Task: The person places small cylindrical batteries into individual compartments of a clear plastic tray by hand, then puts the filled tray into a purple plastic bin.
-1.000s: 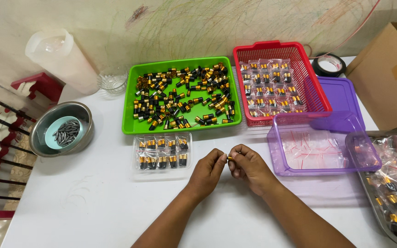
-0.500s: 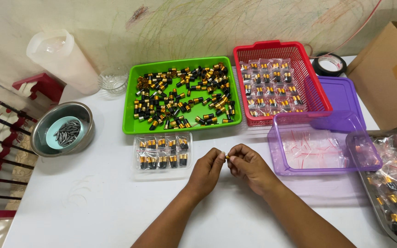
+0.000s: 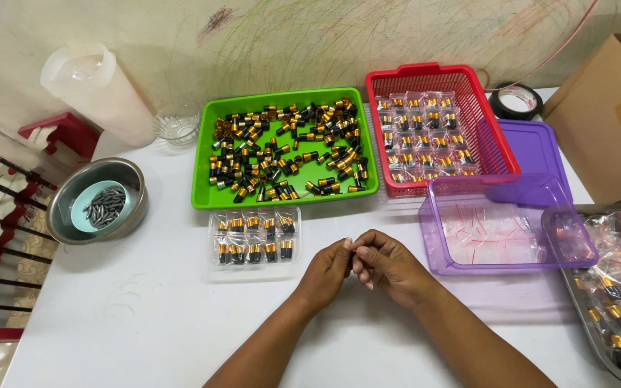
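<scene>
I am pinching something tiny, hidden between both hands: left hand (image 3: 327,271), right hand (image 3: 389,266), keeping fingertips tight and steady above the table (image 3: 145,323).

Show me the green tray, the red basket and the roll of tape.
green tray (image 3: 203,195): head view, bare lower-left corner of its floor.
red basket (image 3: 425,70): head view, far rim.
roll of tape (image 3: 499,105): head view, left side of ring.
</scene>
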